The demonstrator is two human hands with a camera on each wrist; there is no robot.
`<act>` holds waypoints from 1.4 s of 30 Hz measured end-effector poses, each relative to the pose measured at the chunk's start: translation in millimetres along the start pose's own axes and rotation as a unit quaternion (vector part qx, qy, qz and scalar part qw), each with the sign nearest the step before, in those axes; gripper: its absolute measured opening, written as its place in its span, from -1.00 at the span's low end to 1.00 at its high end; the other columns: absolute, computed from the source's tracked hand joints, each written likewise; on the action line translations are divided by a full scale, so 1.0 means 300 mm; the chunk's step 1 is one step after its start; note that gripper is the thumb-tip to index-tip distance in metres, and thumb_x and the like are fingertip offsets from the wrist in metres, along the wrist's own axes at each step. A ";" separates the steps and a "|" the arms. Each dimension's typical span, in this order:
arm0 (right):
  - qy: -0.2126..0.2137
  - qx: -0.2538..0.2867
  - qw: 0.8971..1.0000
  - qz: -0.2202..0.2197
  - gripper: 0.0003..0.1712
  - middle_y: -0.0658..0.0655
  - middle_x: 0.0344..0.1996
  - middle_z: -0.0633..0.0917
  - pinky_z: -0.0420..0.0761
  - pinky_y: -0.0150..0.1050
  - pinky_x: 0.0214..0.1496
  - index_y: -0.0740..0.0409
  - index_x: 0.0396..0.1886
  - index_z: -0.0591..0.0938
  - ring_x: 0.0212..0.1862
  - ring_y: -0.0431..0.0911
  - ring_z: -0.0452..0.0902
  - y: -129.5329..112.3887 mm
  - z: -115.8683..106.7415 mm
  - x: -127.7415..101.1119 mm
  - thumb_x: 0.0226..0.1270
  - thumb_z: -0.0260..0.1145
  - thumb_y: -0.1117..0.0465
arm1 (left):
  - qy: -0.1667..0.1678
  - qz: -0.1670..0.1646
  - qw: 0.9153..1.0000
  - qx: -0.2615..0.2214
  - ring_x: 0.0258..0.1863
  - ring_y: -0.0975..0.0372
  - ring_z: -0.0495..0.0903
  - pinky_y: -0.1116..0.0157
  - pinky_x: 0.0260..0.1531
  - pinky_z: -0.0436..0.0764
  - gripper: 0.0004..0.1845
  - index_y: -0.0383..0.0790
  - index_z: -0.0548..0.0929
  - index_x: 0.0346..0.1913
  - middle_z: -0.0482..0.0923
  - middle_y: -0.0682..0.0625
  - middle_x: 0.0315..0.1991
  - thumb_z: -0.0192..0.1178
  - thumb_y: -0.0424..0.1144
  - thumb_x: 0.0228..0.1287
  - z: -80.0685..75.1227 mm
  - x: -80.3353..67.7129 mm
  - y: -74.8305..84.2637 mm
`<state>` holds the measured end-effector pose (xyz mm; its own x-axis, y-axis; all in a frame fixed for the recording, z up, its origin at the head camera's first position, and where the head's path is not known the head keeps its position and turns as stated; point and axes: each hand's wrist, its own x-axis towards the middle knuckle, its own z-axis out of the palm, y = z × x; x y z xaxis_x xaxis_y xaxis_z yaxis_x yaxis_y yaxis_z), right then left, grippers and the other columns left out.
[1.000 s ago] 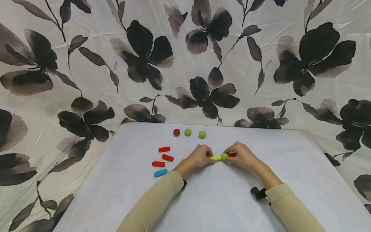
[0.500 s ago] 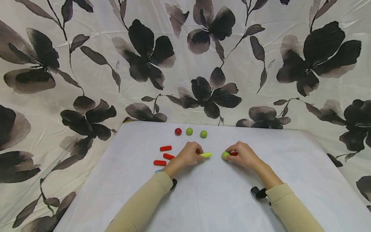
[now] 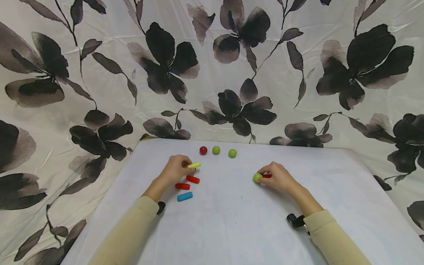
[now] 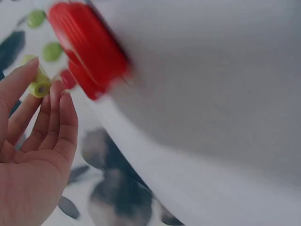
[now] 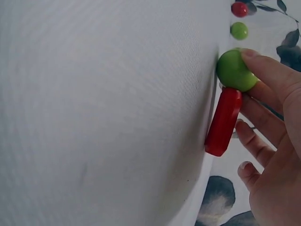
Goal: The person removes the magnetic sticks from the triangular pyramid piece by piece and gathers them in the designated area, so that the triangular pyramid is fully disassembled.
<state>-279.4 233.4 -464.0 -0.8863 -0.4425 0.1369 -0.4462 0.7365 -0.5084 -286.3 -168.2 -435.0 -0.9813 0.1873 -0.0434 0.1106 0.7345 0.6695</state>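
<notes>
My left hand point(image 3: 175, 170), at the left of the table, pinches a yellow-green rod point(image 3: 194, 165) between thumb and fingers. In the left wrist view, a small round recess shows in the near end of that rod. Under the hand lies a red rod, mostly covered in the head view; two more, a red rod point(image 3: 193, 179) and another red rod point(image 3: 182, 186), lie just nearer, with a blue rod point(image 3: 184, 196) below them. Right of centre, my right hand point(image 3: 277, 177) pinches a green ball point(image 5: 236, 70). A red rod point(image 5: 223, 122) sticks out from that ball, end against it.
Near the table's back edge stand a red ball point(image 3: 203, 150), a green ball point(image 3: 216, 149) and a second green ball point(image 3: 232, 153) in a row. The white-covered table point(image 3: 232, 228) meets a floral cloth point(image 3: 205, 106) behind it.
The yellow-green rod, earlier against the green ball, has come away from it. My left hand has carried it left, over the red rods. My right hand has stayed nearly in place.
</notes>
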 end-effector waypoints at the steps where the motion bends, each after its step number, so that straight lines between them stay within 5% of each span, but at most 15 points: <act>1: 0.000 0.002 1.000 0.001 -0.72 0.01 -0.25 0.79 0.54 -0.08 -0.07 0.17 -0.12 0.82 -0.17 -0.06 0.54 0.000 0.000 -0.002 0.20 0.57 0.16 | 0.004 -0.004 1.000 0.002 -0.11 0.05 0.53 0.21 -0.10 0.65 -0.76 -0.30 0.72 -0.03 0.63 -0.10 -0.17 0.42 -0.30 0.30 -0.012 -0.002 -0.017; 11: 0.004 0.013 1.000 0.009 -0.75 -0.02 -0.27 0.78 0.52 -0.10 -0.08 0.14 -0.14 0.82 -0.20 -0.08 0.52 -0.008 0.002 -0.013 0.23 0.56 0.15 | 0.029 -0.039 0.998 0.043 -0.12 0.00 0.51 0.10 -0.04 0.61 -0.73 -0.39 0.70 -0.03 0.61 -0.17 -0.18 0.41 -0.31 0.29 -0.070 0.013 -0.152; 17: -0.003 0.014 1.000 0.016 -0.76 -0.05 -0.30 0.77 0.49 -0.15 -0.14 0.11 -0.16 0.82 -0.23 -0.11 0.51 -0.016 0.002 -0.016 0.23 0.55 0.12 | 0.029 -0.060 0.996 0.061 -0.17 0.01 0.49 0.08 -0.04 0.55 -0.74 -0.42 0.70 -0.07 0.58 -0.17 -0.25 0.41 -0.31 0.28 -0.077 0.017 -0.181; 25: -0.015 0.023 0.999 0.025 -0.74 -0.08 -0.36 0.74 0.44 -0.27 -0.33 0.12 -0.16 0.80 -0.38 -0.19 0.45 -0.023 -0.001 -0.023 0.28 0.52 0.05 | 0.019 -0.073 0.995 0.073 -0.17 0.02 0.50 0.08 -0.02 0.57 -0.73 -0.43 0.69 -0.05 0.58 -0.18 -0.24 0.40 -0.32 0.27 -0.083 0.023 -0.180; 33: -0.046 0.046 0.997 0.045 -0.63 0.06 -0.21 0.74 0.55 -0.25 -0.23 0.26 0.03 0.73 -0.28 -0.14 0.53 -0.019 -0.013 -0.038 0.37 0.43 0.10 | 0.010 -0.080 0.993 0.084 -0.09 -0.03 0.51 0.06 0.02 0.59 -0.62 -0.43 0.63 0.08 0.57 -0.24 -0.11 0.39 -0.28 0.29 -0.091 0.006 -0.172; 38: -0.075 0.097 0.991 0.050 -0.60 0.08 -0.29 0.72 0.64 -0.27 -0.29 0.32 0.13 0.65 -0.34 -0.14 0.64 -0.028 -0.013 -0.043 0.40 0.39 0.19 | 0.034 -0.033 0.995 0.086 -0.08 -0.07 0.55 0.01 0.00 0.62 -0.58 -0.45 0.60 0.15 0.58 -0.33 0.01 0.36 -0.29 0.32 -0.108 -0.020 -0.143; 42: -0.098 0.136 0.985 0.053 -0.59 0.08 -0.38 0.71 0.69 -0.25 -0.37 0.35 0.20 0.59 -0.45 -0.13 0.66 -0.040 -0.019 -0.045 0.44 0.34 0.26 | 0.048 0.015 0.996 0.071 -0.10 -0.04 0.57 0.07 -0.09 0.65 -0.59 -0.43 0.60 0.16 0.60 -0.32 0.04 0.35 -0.30 0.34 -0.089 -0.045 -0.067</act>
<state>-262.9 233.5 -455.0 -0.8731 -0.4806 -0.0816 -0.2801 0.6317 -0.7229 -279.4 -202.9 -428.1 -0.9872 0.1512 0.0507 0.1536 0.8159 0.5574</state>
